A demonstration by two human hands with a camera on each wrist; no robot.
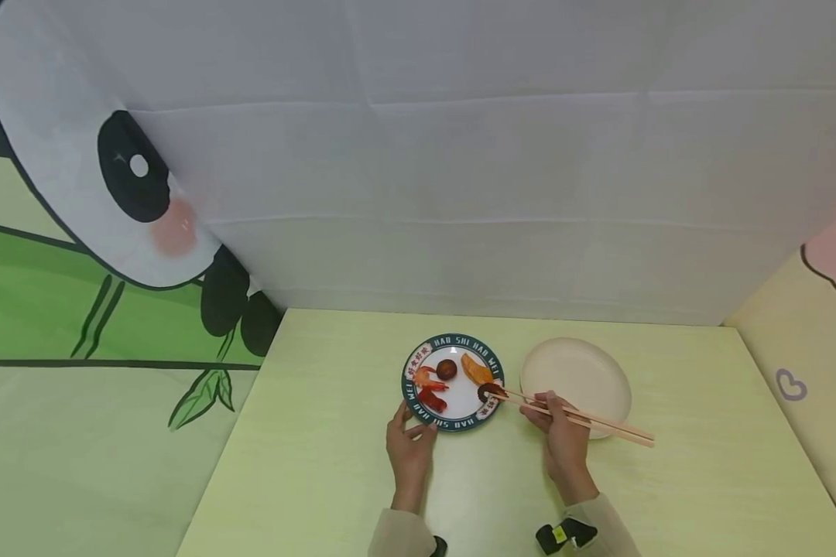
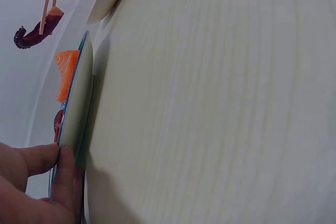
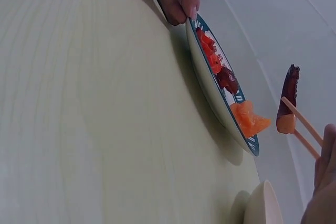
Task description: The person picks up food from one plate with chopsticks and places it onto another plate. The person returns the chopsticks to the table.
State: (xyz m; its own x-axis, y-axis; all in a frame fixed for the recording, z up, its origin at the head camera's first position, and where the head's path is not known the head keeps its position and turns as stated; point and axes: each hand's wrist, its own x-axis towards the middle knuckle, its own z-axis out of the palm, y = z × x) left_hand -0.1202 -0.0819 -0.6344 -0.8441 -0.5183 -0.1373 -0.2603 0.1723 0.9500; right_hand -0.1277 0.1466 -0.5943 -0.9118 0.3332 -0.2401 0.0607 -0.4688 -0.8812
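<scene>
On pale desk (image 1: 272, 464) before far white sheet (image 1: 460, 178), pinching patterned plate (image 1: 464, 398) at near-left rim with left hand (image 1: 409, 455); holding tentacle piece (image 3: 290, 90) over plate's right edge by chopsticks (image 1: 634, 437) in curled right hand (image 1: 564, 442).

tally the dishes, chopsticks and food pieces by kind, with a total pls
Dishes: 2 (letter-rimmed plate, plain cream dish)
Chopsticks: 2
Food pieces: 5 (salmon slice, octopus tentacle, brown ball, orange-red piece, dark red piece)
Total: 9
</scene>
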